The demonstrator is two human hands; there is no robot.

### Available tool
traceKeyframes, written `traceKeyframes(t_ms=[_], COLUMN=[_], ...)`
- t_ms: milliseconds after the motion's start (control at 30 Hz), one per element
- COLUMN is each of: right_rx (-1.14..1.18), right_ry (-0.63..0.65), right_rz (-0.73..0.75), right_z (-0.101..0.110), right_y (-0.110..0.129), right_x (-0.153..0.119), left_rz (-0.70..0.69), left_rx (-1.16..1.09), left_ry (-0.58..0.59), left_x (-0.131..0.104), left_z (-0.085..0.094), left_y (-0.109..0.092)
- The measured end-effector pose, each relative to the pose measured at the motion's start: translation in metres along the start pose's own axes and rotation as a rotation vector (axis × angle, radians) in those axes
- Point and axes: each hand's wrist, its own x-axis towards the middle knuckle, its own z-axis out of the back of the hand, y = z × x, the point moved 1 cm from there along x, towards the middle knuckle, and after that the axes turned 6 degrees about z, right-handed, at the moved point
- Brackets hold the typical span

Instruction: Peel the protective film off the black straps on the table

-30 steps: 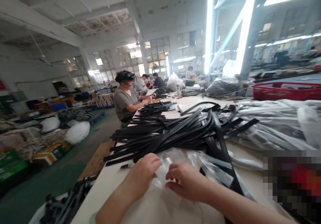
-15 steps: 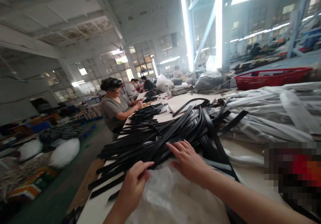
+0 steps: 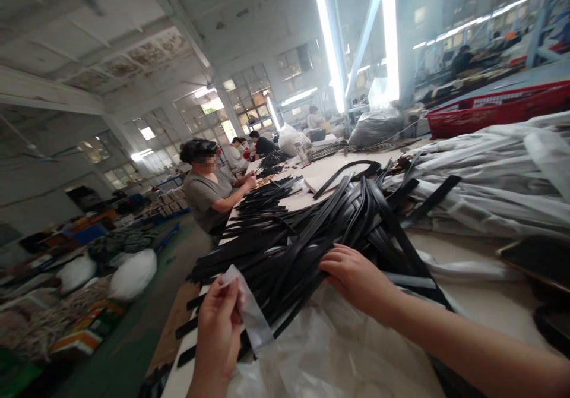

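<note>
My left hand [image 3: 217, 327] pinches the end of a narrow translucent plastic sleeve [image 3: 255, 318] between thumb and fingers, in the lower middle of the head view. My right hand [image 3: 358, 279] is farther right, its fingers curled down on a black strap [image 3: 298, 309] at the near side of the heap; the exact grip is partly hidden. A large heap of black straps [image 3: 307, 234] lies ahead of both hands, spread across the table. Clear plastic sleeves [image 3: 338, 350] lie in a crumpled layer below the hands.
White-wrapped strips [image 3: 499, 172] are piled at the right, with a red basket [image 3: 499, 110] behind them. Across the table's left side a co-worker [image 3: 207, 187] handles small pieces. Filled white sacks [image 3: 133, 273] stand on the floor at left.
My left hand has moved left and lifted a plastic sleeve from the layer. My right hand has shifted slightly right, and its spread fingers have curled onto the straps. The view has turned slightly.
</note>
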Motion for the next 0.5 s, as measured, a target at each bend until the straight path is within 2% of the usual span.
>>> traceKeyframes(t_ms=[67,267,333,433,500], right_rx=[0.012,0.09,0.07,0.007,-0.037], right_ry=[0.02,0.144,0.182,0.233,0.252], right_rz=[0.012,0.188,0.198,0.154,0.123], right_z=[0.0,-0.002,-0.006,-0.013,-0.017], right_y=[0.002,0.02,0.026,0.03,0.03], right_x=[-0.001,-0.003,-0.003,-0.003,-0.003], left_rz=[0.006,0.014,-0.008,-0.073,-0.113], left_rx=[-0.03,-0.142,-0.151,-0.148,-0.106], left_ry=[-0.044,-0.185,-0.176,-0.097,-0.085], left_x=[0.003,0.015,0.017,0.017,0.017], left_z=[0.001,0.015,0.019,0.024,0.034], left_y=[-0.003,-0.011,-0.018,-0.033,-0.045])
